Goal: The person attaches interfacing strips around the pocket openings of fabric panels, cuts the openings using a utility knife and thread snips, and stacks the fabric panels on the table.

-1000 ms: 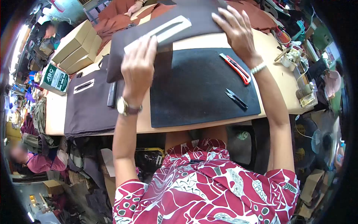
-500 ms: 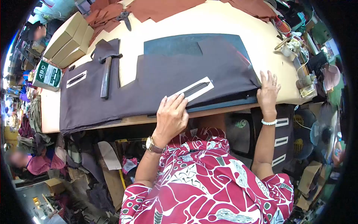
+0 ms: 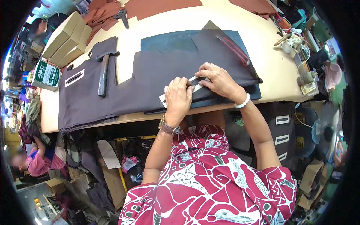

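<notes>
Dark brown cloth (image 3: pixel 161 69) is spread along the near edge of the table (image 3: pixel 275 69), and the long white strip (image 3: pixel 162 99) on it sits smack in the middle of the clock, mostly covered by fingers. Left hand (image 3: pixel 179 95) has its fingers curled over the strip, thumb tucked in; right hand (image 3: pixel 220 80) is pinching it just beside, toward 2 o'clock. Black mat (image 3: pixel 165 39) pokes out from under the cloth at 11. Red cutter (image 3: pixel 236 50) is between 1 and 2, hammer (image 3: pixel 103 77) over at 9, lying on more brown cloth.
</notes>
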The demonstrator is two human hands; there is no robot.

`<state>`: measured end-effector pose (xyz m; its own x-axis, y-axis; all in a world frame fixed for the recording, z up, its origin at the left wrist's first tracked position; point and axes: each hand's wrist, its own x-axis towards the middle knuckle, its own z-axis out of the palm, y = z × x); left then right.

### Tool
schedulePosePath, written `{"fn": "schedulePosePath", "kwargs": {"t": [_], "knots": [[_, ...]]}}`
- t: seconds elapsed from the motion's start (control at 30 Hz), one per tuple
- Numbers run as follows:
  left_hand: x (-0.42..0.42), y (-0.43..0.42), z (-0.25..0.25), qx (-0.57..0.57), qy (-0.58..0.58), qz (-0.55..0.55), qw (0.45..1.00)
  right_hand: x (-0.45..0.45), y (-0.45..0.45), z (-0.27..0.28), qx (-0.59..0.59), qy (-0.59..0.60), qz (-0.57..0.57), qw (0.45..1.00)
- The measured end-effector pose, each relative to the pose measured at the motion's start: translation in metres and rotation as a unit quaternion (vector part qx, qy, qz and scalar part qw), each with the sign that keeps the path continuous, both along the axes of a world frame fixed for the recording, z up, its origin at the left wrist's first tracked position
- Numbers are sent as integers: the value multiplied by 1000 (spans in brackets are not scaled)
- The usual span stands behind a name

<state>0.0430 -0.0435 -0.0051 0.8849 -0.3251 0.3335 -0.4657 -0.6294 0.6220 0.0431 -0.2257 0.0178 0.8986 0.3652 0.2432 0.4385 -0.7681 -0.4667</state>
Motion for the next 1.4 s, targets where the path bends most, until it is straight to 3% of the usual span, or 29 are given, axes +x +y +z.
{"fn": "schedulePosePath", "kwargs": {"t": [0.2, 0.3, 0.5, 0.83, 0.93, 0.97, 1.07, 1.2, 1.23, 1.33, 1.4], "knots": [[4, -3, 1, 27, 9, -11, 1000, 4, -16, 0, 97, 95, 24, 990], [2, -4, 1, 13, -4, -7, 1000, 1, -17, -5, 116, 89, 30, 989], [2, 2, 13, -32, 92, -23, 995, 2, -18, -9, 109, 73, 33, 991], [-5, 14, -2, -37, -13, -52, 998, 1, -26, -9, 120, 71, 86, 986], [-4, 15, -4, -32, -19, -53, 998, 11, -26, 11, 92, 282, -4, 955], [-4, 15, -5, -31, -20, -53, 998, 13, -26, 0, 156, 243, -10, 957], [-4, 14, -5, -24, -20, -52, 998, 13, -9, -11, 15, -3, -9, 1000], [-7, 17, -3, -5, -40, -58, 997, 11, -1, -16, 66, 41, -5, 997], [-10, 23, -1, 6, -34, -57, 998, 13, -7, -11, 10, 55, -6, 998], [-18, 50, 7, 28, -16, -52, 998, 16, -16, -11, 96, 123, -24, 988], [-22, 59, 9, 34, 1, -54, 998, 16, -11, -6, -3, 111, -28, 993]]}}
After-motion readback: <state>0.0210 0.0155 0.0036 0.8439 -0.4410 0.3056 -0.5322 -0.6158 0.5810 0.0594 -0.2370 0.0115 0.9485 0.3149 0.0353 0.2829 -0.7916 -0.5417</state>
